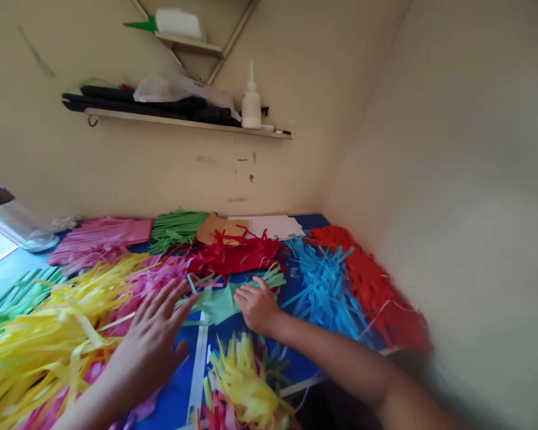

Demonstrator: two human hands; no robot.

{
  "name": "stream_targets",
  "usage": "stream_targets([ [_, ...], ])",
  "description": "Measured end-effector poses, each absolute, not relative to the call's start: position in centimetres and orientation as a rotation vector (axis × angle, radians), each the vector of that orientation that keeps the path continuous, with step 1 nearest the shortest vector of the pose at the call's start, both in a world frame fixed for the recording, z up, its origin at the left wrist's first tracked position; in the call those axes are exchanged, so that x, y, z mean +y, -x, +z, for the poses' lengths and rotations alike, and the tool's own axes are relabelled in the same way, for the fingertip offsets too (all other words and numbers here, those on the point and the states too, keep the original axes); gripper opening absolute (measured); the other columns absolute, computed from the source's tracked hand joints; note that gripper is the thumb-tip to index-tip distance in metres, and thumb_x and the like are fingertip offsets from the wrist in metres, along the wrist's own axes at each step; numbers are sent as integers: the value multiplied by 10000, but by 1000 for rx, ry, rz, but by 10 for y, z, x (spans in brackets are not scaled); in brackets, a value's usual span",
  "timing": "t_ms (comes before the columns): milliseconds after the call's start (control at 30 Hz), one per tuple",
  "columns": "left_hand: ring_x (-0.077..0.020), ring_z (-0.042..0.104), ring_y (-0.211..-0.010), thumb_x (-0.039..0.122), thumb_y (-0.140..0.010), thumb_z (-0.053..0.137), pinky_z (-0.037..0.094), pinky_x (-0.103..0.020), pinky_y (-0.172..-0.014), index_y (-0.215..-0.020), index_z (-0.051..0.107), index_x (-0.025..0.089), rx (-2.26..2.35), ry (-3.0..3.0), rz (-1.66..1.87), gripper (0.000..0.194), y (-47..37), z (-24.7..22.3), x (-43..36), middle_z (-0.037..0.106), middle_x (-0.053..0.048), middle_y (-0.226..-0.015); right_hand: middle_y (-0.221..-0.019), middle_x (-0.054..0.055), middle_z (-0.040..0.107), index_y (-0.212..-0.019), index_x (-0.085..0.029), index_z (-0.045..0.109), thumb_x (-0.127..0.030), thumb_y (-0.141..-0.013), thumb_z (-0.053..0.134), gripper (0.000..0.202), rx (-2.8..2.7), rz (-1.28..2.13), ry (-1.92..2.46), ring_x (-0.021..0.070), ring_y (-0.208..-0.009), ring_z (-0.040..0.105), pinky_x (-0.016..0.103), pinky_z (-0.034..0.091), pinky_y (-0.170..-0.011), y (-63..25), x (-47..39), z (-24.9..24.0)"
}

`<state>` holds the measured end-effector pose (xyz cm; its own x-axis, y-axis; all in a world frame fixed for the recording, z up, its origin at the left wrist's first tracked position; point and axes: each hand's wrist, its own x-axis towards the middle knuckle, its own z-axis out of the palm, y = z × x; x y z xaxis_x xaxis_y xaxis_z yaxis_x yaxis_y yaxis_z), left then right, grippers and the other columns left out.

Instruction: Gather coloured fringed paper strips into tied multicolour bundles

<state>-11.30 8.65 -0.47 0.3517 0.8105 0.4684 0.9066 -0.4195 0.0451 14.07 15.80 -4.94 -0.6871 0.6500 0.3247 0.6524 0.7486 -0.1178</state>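
My left hand (pixel 156 337) hovers palm down with its fingers spread, holding nothing, beside yellow fringed tissue paper (pixel 94 289). A piece of pale green fringed tissue paper (pixel 219 306) lies mid-table, its strips spreading to both sides. At its right end, my right hand (pixel 257 306) has its fingers drawn together on the paper, thumb up; the fingertips are partly hidden. Just behind it is dark red fringed tissue paper (pixel 237 257). Near the front edge sits a yellow and multicoloured tassel bunch (pixel 246 382), below both hands.
Blue fringed paper (pixel 325 283) and orange-red fringed paper (pixel 376 286) lie on the right by the wall. Pink (pixel 103 236) and green fringed papers (pixel 177 230) lie at the back. A wall shelf (pixel 183 122) carries a glue bottle (pixel 251 107). A clear jar (pixel 20 221) stands left.
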Motion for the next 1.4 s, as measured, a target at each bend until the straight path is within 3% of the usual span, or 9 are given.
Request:
stream_targets([
  [100, -307, 332, -1442, 262, -756, 552, 260, -526, -1188, -1429, 428, 231, -1624, 2555, -635, 684, 57, -8, 95, 417, -112, -1538, -1147, 88, 708, -1119, -171, 640, -167, -888, 499, 271, -2612, 15, 1094, 211, -1089, 622, 480, 205, -1159, -139, 156, -38],
  [300, -254, 606, -1222, 51, -769, 391, 434, -431, -1094, -1278, 589, 75, -1723, 2686, -540, 547, 6, -43, 130, 648, -188, -1293, -993, 69, 733, -1058, -166, 666, -164, -910, 516, 211, -2654, -100, 1108, 206, -974, 638, 471, 246, -1136, -152, 154, -37],
  [533, -237, 600, -1232, 48, -822, 390, 422, -437, -1094, -1255, 629, 187, -1770, 2763, -469, 514, 14, -54, 133, 656, -136, -1299, -1152, 62, 712, -1118, -248, 676, -126, -929, 522, 273, -2455, -161, 1453, 244, -1200, 553, 552, 203, -1127, -224, 177, -13],
  [667, -254, 661, -1127, 88, -830, 430, 487, -420, -999, -1168, 674, 201, -1831, 2809, -466, 432, 0, -48, 136, 700, -138, -1224, -1410, 175, 536, -1372, -211, 535, -261, -717, 788, 704, -2544, -78, 1702, 374, -1345, 421, 620, 188, -1115, -255, 172, 31],
  [767, -261, 667, -1100, 81, -823, 429, 475, -415, -990, -1109, 693, 193, -1848, 2837, -502, 405, -12, -45, 134, 715, -147, -1184, -1526, 144, 403, -1493, -220, 358, -376, -711, 796, 910, -2696, 78, 1277, 305, -1393, 382, 484, 240, -1145, -237, 150, 33],
  [833, -254, 669, -1089, 88, -824, 429, 470, -395, -988, -1097, 698, 191, -1849, 2859, -521, 396, -16, -44, 130, 726, -139, -1156, -1445, 122, 516, -1463, -207, 395, -313, -797, 721, 748, -2706, 196, 1073, 249, -1311, 490, 409, 290, -1116, -216, 137, 14],
  [1000, -213, 685, -1053, 94, -783, 447, 503, -335, -941, -1069, 720, 244, -1944, 2855, -525, 424, 4, -48, 120, 748, -71, -1125, -1004, 12, 763, -1070, -252, 705, -158, -901, 604, 218, -2541, 418, 1366, 183, -954, 686, 323, 395, -902, -196, 135, -42],
  [1200, -210, 720, -890, 345, -893, 417, 508, -294, -791, -1176, 643, 248, -2143, 2705, -450, 374, 24, -47, 132, 771, -49, -969, -942, 5, 770, -964, -258, 737, -314, -965, 546, 199, -2373, 427, 1549, 175, -908, 689, 305, 367, -825, -199, 151, -44],
  [1400, -257, 715, -784, 430, -932, 341, 415, -369, -843, -968, 680, 210, -2197, 2485, -224, 406, 6, -42, 145, 757, -89, -749, -784, 54, 754, -792, -199, 721, -416, -930, 585, 291, -2264, 347, 1742, 205, -760, 684, 337, 345, -804, -184, 158, -47],
])
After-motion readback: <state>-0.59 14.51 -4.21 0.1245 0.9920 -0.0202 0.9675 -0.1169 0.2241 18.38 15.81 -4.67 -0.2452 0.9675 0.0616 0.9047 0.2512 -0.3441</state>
